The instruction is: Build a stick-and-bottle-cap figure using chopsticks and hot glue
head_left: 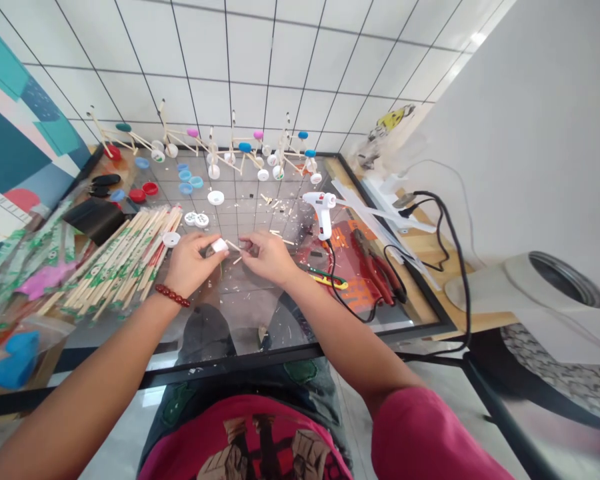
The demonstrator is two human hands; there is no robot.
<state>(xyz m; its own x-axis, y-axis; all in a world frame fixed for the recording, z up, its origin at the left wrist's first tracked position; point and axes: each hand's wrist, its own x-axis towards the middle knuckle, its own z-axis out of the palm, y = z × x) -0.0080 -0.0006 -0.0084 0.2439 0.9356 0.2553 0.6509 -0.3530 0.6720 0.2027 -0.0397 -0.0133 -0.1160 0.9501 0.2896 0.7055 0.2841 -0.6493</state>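
My left hand point(190, 261), wearing a red bead bracelet, pinches a white bottle cap point(220, 246) between thumb and fingers. Just right of it, my right hand point(270, 259) grips a short thin wooden stick point(233, 247), whose far end points at the cap. Whether stick and cap touch, I cannot tell. Both hands are low over the glass tabletop point(250, 300). Beyond them lie a white cap point(215, 198) and two white caps with green print point(197, 219). Another white cap point(171, 239) rests on the chopsticks point(117, 263) beside my left hand.
A white glue gun point(322, 213) with its cord stands right of centre. Near it lie red-handled pliers point(377, 270) and a yellow cutter point(330, 281). Stick models with cap wheels point(245, 148) line the back. Blue caps point(185, 176), red caps point(137, 195) and a black box point(94, 220) sit left.
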